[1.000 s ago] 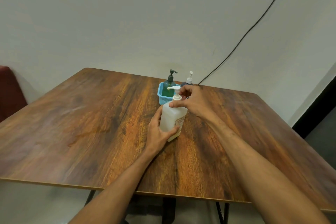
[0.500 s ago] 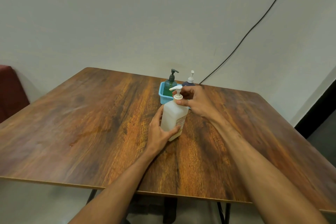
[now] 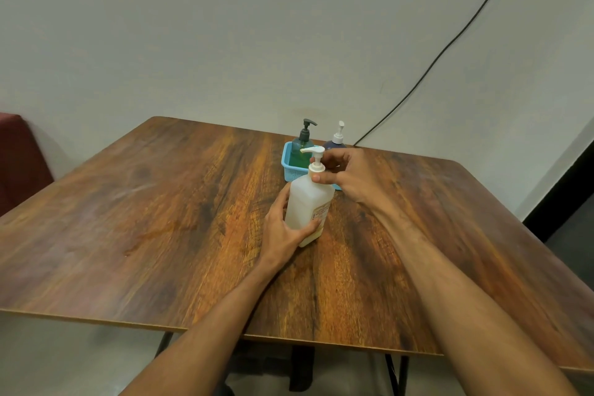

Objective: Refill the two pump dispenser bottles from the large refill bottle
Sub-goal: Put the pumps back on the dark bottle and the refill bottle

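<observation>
A large translucent white bottle (image 3: 307,202) with a white pump top (image 3: 315,156) stands upright near the middle of the wooden table (image 3: 160,219). My left hand (image 3: 283,228) wraps its lower body from the left. My right hand (image 3: 347,175) pinches the collar at the base of the pump, thumb in front. Behind them a light blue basket (image 3: 291,167) holds a green bottle with a dark pump (image 3: 303,143) and a dark blue bottle with a white pump (image 3: 336,140), partly hidden by my right hand.
The table stands against a pale wall. A black cable (image 3: 450,45) runs down the wall to the table's back edge. A dark red seat (image 3: 19,157) is at the far left. A dark doorway strip (image 3: 565,183) lies to the right.
The pump head has turned, its nozzle still pointing left, and now stands higher above the bottle's neck. My right hand's fingers have shifted around the collar. The left hand keeps its hold.
</observation>
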`<control>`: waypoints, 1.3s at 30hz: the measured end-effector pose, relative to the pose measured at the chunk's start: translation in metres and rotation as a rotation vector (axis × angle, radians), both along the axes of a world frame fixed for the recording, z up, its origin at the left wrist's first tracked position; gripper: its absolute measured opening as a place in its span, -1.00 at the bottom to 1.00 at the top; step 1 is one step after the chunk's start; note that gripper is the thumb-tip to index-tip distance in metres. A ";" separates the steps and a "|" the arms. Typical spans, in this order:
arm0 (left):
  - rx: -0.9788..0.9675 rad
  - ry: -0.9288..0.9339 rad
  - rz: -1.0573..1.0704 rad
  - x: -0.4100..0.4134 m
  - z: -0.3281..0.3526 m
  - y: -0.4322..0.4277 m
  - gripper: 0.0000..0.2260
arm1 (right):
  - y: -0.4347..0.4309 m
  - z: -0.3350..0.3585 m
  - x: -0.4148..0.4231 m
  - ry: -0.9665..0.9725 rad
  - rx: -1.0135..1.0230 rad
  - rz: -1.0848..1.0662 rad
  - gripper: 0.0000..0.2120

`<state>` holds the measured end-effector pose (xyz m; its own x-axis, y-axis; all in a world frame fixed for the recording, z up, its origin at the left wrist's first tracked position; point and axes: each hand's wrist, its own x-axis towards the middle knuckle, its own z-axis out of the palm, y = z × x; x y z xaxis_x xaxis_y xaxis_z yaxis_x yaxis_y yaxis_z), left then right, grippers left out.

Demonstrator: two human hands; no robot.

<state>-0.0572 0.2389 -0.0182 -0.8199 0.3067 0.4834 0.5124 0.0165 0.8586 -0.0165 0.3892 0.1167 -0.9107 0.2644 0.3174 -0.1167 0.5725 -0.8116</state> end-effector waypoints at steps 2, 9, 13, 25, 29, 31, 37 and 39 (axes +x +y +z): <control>0.005 0.003 0.003 0.000 -0.001 0.000 -0.21 | -0.002 -0.002 -0.002 0.027 -0.012 -0.035 -0.63; 0.013 -0.011 -0.004 0.000 -0.002 0.000 -0.21 | -0.003 -0.010 -0.007 0.012 -0.064 -0.005 -0.54; 0.017 -0.016 -0.013 0.000 -0.002 0.001 -0.22 | -0.004 -0.011 -0.010 -0.029 -0.069 0.001 -0.65; 0.031 -0.012 -0.004 -0.004 -0.005 0.002 -0.22 | -0.001 -0.007 -0.005 -0.045 -0.151 0.013 -0.63; 0.032 -0.011 0.008 -0.003 -0.004 0.002 -0.21 | -0.009 -0.011 -0.010 0.016 -0.139 -0.105 -0.56; 0.030 -0.008 0.009 -0.003 -0.004 0.002 -0.20 | -0.011 -0.015 -0.011 0.055 -0.145 -0.136 -0.45; 0.018 -0.014 0.012 -0.004 -0.006 0.003 -0.21 | -0.009 -0.013 -0.003 -0.010 -0.217 -0.029 -0.56; 0.022 -0.012 0.011 -0.004 -0.006 0.002 -0.22 | -0.006 -0.012 -0.002 -0.037 -0.251 0.008 -0.62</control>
